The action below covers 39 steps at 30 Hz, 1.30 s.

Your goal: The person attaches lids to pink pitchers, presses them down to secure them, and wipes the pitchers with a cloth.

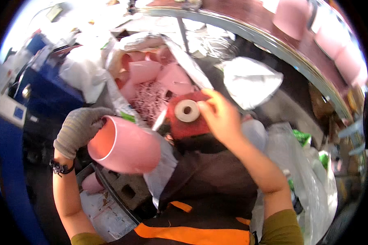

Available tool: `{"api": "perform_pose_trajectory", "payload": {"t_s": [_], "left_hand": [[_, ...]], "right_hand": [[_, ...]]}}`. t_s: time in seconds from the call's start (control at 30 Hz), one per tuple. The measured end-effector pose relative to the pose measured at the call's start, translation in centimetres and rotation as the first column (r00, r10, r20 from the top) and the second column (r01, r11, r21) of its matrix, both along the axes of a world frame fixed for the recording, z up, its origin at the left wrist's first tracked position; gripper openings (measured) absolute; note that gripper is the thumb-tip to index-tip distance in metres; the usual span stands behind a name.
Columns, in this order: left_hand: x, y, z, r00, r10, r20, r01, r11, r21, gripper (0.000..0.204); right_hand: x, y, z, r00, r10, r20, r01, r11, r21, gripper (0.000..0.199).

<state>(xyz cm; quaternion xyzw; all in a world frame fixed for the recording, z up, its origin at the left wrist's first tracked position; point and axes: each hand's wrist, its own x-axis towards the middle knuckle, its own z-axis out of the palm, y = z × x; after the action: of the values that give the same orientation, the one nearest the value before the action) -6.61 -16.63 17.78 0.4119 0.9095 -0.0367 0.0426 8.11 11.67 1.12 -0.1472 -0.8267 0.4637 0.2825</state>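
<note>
A hollow pink cylinder (137, 147), open at its left end, is tilted in front of me. My left hand (79, 130), in a grey knitted glove, grips its open rim, with the fingers partly hidden. My bare right hand (220, 115) is closed, its thumb and forefinger bent together at the right edge of a flat pale disc (187, 111) with a hole in its middle. Whether they pinch the disc or something small, I cannot make out. Behind the disc is a red block-like thing (177, 127), close to my dark apron (210, 175).
Ahead stands a white sack (145, 41) with pink pieces (145, 72) and thin shavings (149, 98). A bench (249, 34) carries more pink cylinders (292, 18) at upper right. Blue cabinets (49, 87) are on the left. Clear plastic bags (302, 175) lie at right.
</note>
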Motion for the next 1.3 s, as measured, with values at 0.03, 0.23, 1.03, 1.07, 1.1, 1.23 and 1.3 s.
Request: {"api": "perform_pose_trajectory", "payload": {"t_s": [0.03,0.23,1.03,1.07,1.1,1.23,1.3], "left_hand": [[0.0,0.9,-1.2,0.997,-0.003,0.073,0.007,0.999,-0.053,0.026],[5.1,9.5,-9.0,0.843,-0.261,0.47,0.388,0.901,-0.196,0.029],[15.3,23.1,-16.6,-0.02,-0.587,0.809,0.374,0.746,0.55,0.056],[15.2,22.7,-16.6,0.02,-0.704,0.71,0.391,0.659,0.642,0.051],[14.2,21.8,-17.7,0.031,-0.76,0.65,0.38,0.61,0.696,0.045],[11.6,17.7,-19.0,-0.15,-0.611,0.777,0.031,0.783,0.622,0.027],[11.2,15.6,-20.5,-0.248,-0.547,0.799,-0.133,0.837,0.532,0.023]], "right_hand": [[3.0,2.2,-0.1,0.997,-0.076,-0.02,0.075,0.996,-0.053,0.035],[26.5,15.0,-6.0,0.76,-0.369,0.534,0.534,0.823,-0.192,0.026],[24.4,4.3,5.4,0.79,-0.074,0.608,-0.319,0.798,0.512,0.059],[22.5,4.1,6.6,0.791,-0.046,0.611,-0.372,0.756,0.539,0.062],[20.4,3.8,7.6,0.788,-0.016,0.615,-0.428,0.705,0.566,0.066],[16.1,4.0,8.4,0.92,0.076,0.385,-0.324,0.7,0.637,0.081],[16.9,6.1,3.4,0.967,0.238,0.086,-0.238,0.971,-0.017,0.087]]}}
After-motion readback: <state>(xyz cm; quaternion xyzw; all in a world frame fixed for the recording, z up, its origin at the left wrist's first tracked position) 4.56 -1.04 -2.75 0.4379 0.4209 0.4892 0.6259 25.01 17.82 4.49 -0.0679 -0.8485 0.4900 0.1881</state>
